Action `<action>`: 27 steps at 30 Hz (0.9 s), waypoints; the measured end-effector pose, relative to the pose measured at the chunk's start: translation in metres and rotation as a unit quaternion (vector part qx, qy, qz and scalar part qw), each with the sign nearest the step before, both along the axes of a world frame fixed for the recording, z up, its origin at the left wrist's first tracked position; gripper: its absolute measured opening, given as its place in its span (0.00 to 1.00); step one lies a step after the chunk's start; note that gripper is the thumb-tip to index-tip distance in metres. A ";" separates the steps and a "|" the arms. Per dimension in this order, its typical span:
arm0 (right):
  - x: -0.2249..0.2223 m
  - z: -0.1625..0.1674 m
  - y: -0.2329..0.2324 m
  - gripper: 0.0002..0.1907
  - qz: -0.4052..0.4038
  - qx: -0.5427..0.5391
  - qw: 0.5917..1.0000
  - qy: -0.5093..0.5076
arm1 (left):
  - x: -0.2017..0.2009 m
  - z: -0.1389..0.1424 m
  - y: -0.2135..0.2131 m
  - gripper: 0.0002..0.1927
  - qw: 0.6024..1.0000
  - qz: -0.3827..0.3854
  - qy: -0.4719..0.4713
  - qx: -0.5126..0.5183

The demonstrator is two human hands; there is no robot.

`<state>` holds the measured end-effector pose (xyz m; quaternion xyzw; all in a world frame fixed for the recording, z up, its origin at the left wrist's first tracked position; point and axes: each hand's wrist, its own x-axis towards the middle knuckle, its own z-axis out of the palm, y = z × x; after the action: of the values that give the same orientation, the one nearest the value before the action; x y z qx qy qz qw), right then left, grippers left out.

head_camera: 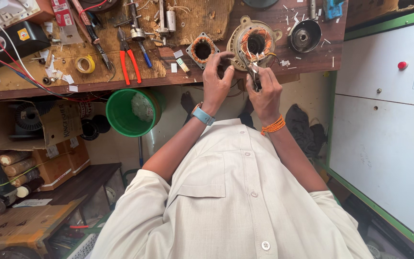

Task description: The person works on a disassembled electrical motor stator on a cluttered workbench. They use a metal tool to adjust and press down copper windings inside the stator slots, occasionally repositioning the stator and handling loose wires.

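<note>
**Pliers at the near rim of the motor stator**

The landmark is the round motor stator (255, 43), a metal housing with lugs on its rim and a ring of orange-copper winding around a dark bore; it sits at the front edge of the wooden workbench (312, 60). Both hands meet at its near rim, so it lies straight ahead of them, away from the body.

The right hand (264, 91) is clenched around the handles of a small pair of metal pliers (254, 72). The long axis of the pliers runs from the palm up toward the winding, with the nose at the near edge of the stator. Whether the tip grips a wire is too small to tell. An orange bead bracelet circles this wrist.

The left hand (216, 79) is at the left of the stator's near rim, fingers curled and pressing on the housing; it grasps nothing separate. A blue watch strap is on this wrist. Both hands are about equally close to the stator; the right one carries the tool.

Just left of the stator lies a smaller square-plated stator (202, 48) with copper winding. To the right of the stator sits a dark metal end bell (305, 36), cup-shaped and smooth. Well left of it are red-handled pliers (128, 60) and a yellow tape roll (85, 64). Below the bench edge, left of the stator, stands a green plastic bucket (120, 115).
</note>
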<state>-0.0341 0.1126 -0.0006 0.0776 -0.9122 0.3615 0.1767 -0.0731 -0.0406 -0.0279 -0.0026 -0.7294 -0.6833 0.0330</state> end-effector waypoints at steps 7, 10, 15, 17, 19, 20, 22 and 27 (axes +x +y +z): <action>-0.001 -0.010 -0.010 0.12 -0.015 -0.021 1.000 0.011 | -0.016 0.009 -0.003 0.18 0.989 -0.019 0.055 -0.134; 0.007 -0.016 -0.010 0.11 -0.029 -0.041 0.999 -0.020 | -0.021 0.006 -0.004 0.15 0.992 -0.019 0.025 -0.121; 0.021 -0.023 -0.012 0.12 -0.026 -0.044 0.999 -0.013 | -0.023 0.002 -0.011 0.10 0.991 -0.037 0.013 -0.126; 0.021 -0.024 -0.015 0.12 -0.040 -0.054 0.997 -0.039 | -0.024 0.003 -0.014 0.09 0.992 -0.044 0.016 -0.121; 0.018 -0.023 -0.019 0.11 -0.052 -0.060 0.996 -0.046 | -0.023 0.005 -0.017 0.08 0.993 -0.053 0.022 -0.107; 0.015 -0.022 -0.020 0.11 -0.056 -0.061 0.996 -0.041 | -0.023 0.006 -0.018 0.08 0.992 -0.052 0.023 -0.109; 0.011 -0.021 -0.024 0.11 -0.056 -0.064 0.996 -0.035 | -0.020 0.008 -0.019 0.08 0.992 -0.051 0.021 -0.112; 0.004 -0.020 -0.031 0.12 -0.041 -0.056 0.997 -0.027 | -0.013 0.012 -0.015 0.08 0.979 -0.021 0.043 -0.196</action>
<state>-0.0300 0.0819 -0.0204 0.0202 -0.8973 0.4063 0.1713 -0.0863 -0.0557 -0.0157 -0.0535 -0.8471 -0.5264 0.0492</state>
